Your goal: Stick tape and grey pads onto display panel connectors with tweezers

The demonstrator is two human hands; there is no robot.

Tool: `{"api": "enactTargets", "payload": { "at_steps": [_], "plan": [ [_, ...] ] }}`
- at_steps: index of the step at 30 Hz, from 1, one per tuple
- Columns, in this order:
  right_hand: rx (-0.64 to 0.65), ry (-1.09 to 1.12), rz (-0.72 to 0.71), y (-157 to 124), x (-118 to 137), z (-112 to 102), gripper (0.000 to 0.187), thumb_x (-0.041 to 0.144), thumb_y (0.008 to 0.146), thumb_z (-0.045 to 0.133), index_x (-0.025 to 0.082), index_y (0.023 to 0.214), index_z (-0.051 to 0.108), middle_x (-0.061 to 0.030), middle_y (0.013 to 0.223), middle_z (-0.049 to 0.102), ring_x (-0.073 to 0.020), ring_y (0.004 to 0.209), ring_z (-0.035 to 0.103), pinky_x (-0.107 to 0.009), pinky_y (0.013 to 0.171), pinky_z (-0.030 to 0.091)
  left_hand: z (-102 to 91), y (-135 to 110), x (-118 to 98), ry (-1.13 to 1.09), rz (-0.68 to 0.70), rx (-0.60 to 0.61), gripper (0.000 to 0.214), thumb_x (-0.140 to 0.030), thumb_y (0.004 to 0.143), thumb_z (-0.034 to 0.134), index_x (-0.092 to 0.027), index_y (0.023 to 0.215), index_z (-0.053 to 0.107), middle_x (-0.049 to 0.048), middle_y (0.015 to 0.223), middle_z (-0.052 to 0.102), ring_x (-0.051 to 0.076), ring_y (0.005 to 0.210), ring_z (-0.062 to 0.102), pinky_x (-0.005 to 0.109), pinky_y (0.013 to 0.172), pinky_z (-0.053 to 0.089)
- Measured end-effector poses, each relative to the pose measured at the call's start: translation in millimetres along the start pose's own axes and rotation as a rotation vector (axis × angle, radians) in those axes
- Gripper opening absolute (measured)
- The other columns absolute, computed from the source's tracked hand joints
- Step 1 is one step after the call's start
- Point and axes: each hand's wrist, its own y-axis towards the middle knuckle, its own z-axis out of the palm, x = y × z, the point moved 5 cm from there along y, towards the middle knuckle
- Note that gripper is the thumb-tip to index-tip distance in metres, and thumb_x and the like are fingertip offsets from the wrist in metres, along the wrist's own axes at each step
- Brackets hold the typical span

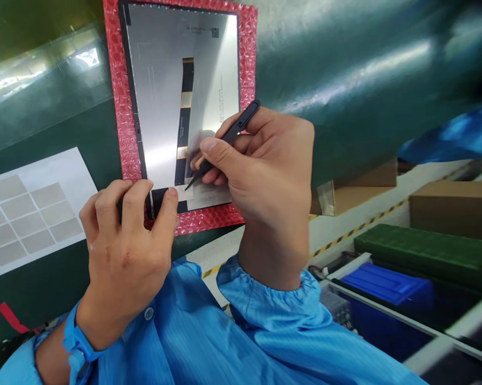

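1. Panel (161,107) lies on red wrap (123,107); it looks thin, stiff, fragile, best held by its edges.
2. Left hand (123,251) pins the panel's near edge, fingers pressed flat.
3. Right hand (261,166) pinches tweezers (225,140), tip touching the panel's near edge.
4. Sticker sheet (28,214) lies left of the panel.

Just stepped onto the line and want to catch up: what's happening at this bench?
A person in a blue smock works on a silvery display panel lying on red bubble wrap. The left hand pins the panel's near edge; the right hand holds black tweezers, tips touching a pale strip there. A sheet of grey pads lies to the left.
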Motion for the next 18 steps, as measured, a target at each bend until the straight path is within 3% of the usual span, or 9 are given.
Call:
{"api": "enactTargets", "payload": {
  "at_steps": [8,13,18],
  "plan": [
    [-0.140,0.036,-0.095,-1,-5,-16,0.022,0.018,0.090,0.081,0.028,0.080,0.064,0.0007,0.071,0.074,-0.0166,0.052,0.063,-0.029,0.046,0.050,0.5,-1,0,0.022,0.001,0.035,0.035,-0.020,0.098,0.073,-0.017,0.133,0.073,0.0200,0.136,0.067,0.044,0.131,0.058,0.067,0.115,0.047],
    [-0.170,0.076,-0.139,-3,-9,-16,0.021,0.023,0.093,0.079,0.029,0.081,0.062,0.0027,0.070,0.073,-0.0169,0.053,0.063,-0.031,0.046,0.049,9.3,2,-4,-0.003,0.043,0.172,0.048,-0.039,0.103,0.072,-0.026,0.149,0.065,0.0185,0.153,0.057,0.046,0.142,0.049,0.077,0.123,0.030],
    [-0.251,0.127,-0.170,-4,-16,-14,0.019,0.027,0.092,0.079,0.027,0.083,0.062,0.0029,0.072,0.072,-0.0146,0.051,0.064,-0.026,0.045,0.050,7.2,-2,-4,0.013,0.002,0.171,0.048,-0.038,0.103,0.072,-0.031,0.151,0.064,0.0154,0.159,0.054,0.044,0.147,0.043,0.075,0.125,0.021]
  ]
}}
